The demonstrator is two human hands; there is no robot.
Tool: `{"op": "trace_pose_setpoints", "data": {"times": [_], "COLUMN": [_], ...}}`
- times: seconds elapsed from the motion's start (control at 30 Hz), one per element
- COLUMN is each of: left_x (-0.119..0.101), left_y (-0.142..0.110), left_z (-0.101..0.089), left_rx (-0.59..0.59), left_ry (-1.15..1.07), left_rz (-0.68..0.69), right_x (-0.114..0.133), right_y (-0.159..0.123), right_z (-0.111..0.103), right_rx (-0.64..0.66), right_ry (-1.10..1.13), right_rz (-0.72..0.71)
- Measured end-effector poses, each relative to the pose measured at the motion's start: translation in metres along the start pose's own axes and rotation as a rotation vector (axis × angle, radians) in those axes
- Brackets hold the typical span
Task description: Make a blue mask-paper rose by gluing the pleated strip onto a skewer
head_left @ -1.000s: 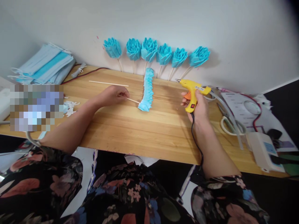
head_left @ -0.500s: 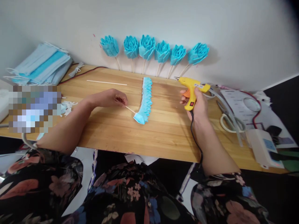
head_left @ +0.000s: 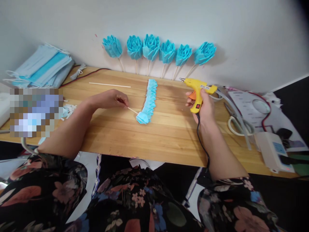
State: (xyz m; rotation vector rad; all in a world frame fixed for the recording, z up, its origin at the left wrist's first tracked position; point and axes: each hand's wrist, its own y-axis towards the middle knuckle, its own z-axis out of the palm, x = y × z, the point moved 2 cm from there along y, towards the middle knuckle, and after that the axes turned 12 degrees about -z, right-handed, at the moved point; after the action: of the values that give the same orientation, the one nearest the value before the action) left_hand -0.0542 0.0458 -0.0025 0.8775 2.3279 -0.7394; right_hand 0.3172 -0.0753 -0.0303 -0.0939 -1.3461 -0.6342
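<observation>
Against the pale wall (head_left: 72,19), six blue flowers (head_left: 151,47) are leaning in a row, their thin stems standing along the back of the wooden table (head_left: 116,138). From where I am standing, the person's left hand (head_left: 112,99) is keeping its fingertips pinched together on a thin stick (head_left: 132,110), which is slanting down to the right. At its other end a pleated blue strip (head_left: 151,96) is curling around the tip in a small roll — so the roll is sitting just right of the fingers and a little nearer the person, while the rest is stretching away toward the flowers. Only the stick is linking hand and strip; the fingers themselves are not touching the pleats.

Over on the other side, the right hand (head_left: 205,104) is wrapping around the handle of a yellow glue gun (head_left: 200,90). Its nozzle is pointing left, well apart from the strip — whether the orange trigger is being squeezed, I cannot tell. Beyond the left hand, a loose stick (head_left: 109,85) is lying on the wood.
</observation>
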Motion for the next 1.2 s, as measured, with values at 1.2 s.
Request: {"op": "trace_pose_setpoints", "data": {"times": [1.2], "left_x": [-0.007], "left_y": [0.017], "left_z": [0.000], "left_rx": [-0.247], "left_ry": [-0.121], "left_rz": [0.063], "right_x": [0.009], "right_y": [-0.009], "right_z": [0.016], "right_rx": [-0.026], "right_ry": [-0.002], "right_rz": [-0.005]}}
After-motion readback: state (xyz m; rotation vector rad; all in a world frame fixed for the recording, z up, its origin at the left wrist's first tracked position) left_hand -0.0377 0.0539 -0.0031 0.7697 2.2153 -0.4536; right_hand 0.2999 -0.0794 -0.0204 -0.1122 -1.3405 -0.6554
